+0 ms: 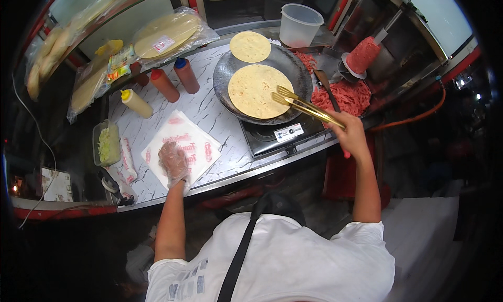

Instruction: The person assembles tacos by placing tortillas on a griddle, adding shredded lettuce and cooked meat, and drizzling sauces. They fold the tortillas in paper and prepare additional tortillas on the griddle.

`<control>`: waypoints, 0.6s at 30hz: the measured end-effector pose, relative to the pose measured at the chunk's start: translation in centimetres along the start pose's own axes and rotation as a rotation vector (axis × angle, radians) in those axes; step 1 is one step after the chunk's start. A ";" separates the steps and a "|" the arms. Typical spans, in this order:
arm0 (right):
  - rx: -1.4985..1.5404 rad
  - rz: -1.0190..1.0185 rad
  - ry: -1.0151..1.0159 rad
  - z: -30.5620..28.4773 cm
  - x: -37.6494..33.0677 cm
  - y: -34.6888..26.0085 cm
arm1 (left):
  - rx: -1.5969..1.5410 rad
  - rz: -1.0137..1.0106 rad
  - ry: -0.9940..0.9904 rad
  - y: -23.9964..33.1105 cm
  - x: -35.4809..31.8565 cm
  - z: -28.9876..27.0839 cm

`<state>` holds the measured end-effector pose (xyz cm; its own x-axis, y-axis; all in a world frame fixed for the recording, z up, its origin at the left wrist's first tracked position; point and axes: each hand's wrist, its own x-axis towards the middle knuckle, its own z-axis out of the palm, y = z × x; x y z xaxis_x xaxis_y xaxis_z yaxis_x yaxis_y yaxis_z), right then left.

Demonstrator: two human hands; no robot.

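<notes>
so right hand (352, 135) is clamped around gold tongs (306, 107), tips on the near edge of the bigger tortilla (255, 90) in the round griddle pan (226, 71), so i'd say pinch just the rim and lift gently so it doesn't tear. gloved left hand (173, 162) lies open and flat on the paper wrap sheet (181, 147), left of the pan. count: two tortillas in the pan, smaller tortilla (250, 46) at its far edge, three squeeze bottles (162, 84) just left of it.
</notes>
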<state>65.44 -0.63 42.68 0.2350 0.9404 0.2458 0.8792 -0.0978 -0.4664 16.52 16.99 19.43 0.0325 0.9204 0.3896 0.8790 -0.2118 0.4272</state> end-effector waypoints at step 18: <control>-0.232 0.212 0.214 3.8 1.1 -3.3 | -0.088 0.035 -0.012 -0.6 -0.1 0.4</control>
<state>61.21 1.97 41.24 0.4814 0.8047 0.3475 0.8665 -0.3772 -0.3269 16.16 17.16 18.85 0.0689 0.9157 0.3959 0.8323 -0.2716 0.4833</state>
